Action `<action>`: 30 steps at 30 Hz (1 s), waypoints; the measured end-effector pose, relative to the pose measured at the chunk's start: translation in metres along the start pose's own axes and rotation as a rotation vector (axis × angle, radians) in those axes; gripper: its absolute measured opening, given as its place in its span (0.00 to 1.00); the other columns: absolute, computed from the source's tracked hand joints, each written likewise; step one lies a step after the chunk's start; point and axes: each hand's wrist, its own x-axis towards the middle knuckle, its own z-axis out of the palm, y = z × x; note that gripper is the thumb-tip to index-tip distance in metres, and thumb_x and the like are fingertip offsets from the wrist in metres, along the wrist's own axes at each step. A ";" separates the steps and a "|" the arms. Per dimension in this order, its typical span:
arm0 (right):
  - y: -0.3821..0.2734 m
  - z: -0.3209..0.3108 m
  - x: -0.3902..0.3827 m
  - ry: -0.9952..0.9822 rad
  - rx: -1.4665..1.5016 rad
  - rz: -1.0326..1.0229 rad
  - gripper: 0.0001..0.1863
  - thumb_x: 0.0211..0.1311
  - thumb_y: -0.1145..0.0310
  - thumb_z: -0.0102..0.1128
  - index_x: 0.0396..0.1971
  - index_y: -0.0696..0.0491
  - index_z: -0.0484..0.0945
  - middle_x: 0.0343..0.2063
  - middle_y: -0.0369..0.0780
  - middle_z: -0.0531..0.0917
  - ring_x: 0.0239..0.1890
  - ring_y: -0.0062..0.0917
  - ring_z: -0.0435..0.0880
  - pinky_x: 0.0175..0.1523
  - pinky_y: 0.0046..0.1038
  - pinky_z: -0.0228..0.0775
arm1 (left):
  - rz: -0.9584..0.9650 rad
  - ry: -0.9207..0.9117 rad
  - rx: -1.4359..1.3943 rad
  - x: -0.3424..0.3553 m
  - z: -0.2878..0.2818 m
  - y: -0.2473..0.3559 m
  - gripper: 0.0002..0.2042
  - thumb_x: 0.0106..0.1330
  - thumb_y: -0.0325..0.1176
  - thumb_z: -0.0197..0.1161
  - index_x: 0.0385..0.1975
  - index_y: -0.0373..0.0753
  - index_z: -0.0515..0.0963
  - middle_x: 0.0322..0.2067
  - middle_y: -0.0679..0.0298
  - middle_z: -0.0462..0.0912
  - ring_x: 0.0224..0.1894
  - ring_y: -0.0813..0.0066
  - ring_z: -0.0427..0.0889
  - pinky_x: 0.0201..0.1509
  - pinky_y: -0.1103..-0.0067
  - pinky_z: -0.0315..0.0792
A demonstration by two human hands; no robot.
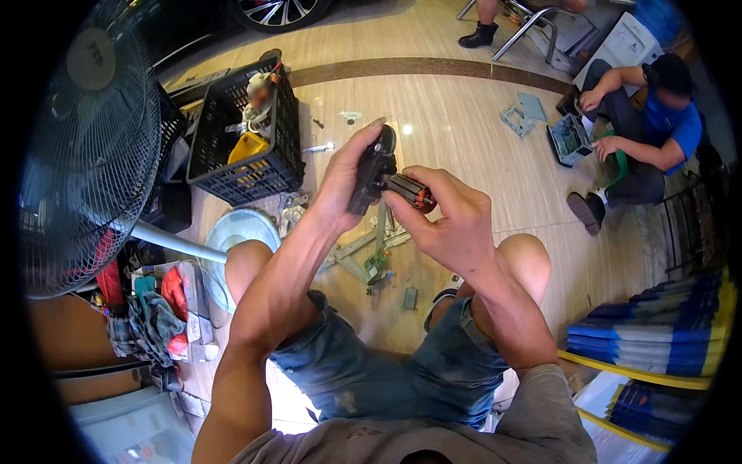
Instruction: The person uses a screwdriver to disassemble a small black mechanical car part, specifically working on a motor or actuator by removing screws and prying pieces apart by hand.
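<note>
Above the pale floor (456, 131), holds a black housing (376, 166) gripped in the left hand (342, 176) and pinches a ribbed cylinder (406, 190) right beside it with the right hand (457, 216), apparently joining or parting the two, and next likely calls for steady, straight alignment.

The casing (376, 172) is black, the motor part (407, 191) dark grey with a seemingly orange-red end. Far left, the crate (259, 175) is black; the left basin (243, 224) is pale blue. The streaky cream floor (533, 185) has a brown band (402, 65) far off.
</note>
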 end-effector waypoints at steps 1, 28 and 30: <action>0.000 -0.001 0.000 0.003 -0.005 -0.007 0.16 0.50 0.72 0.74 0.39 0.60 0.79 0.27 0.42 0.84 0.25 0.25 0.84 0.30 0.23 0.75 | -0.003 -0.014 -0.003 0.000 0.001 0.001 0.17 0.61 0.50 0.66 0.36 0.42 0.77 0.29 0.61 0.81 0.27 0.77 0.80 0.31 0.79 0.78; -0.010 0.006 0.001 0.010 -0.139 -0.291 0.18 0.48 0.75 0.74 0.40 0.61 0.79 0.24 0.42 0.81 0.21 0.27 0.81 0.26 0.24 0.71 | -0.026 -0.194 -0.004 -0.003 -0.003 0.004 0.26 0.66 0.59 0.56 0.53 0.45 0.74 0.37 0.62 0.81 0.32 0.81 0.80 0.33 0.83 0.76; -0.009 0.005 0.001 0.027 -0.138 -0.308 0.18 0.47 0.76 0.73 0.39 0.62 0.78 0.21 0.40 0.79 0.20 0.27 0.80 0.25 0.26 0.69 | -0.021 -0.199 0.012 -0.001 -0.005 0.005 0.27 0.66 0.60 0.55 0.53 0.44 0.74 0.37 0.62 0.81 0.32 0.82 0.80 0.34 0.84 0.77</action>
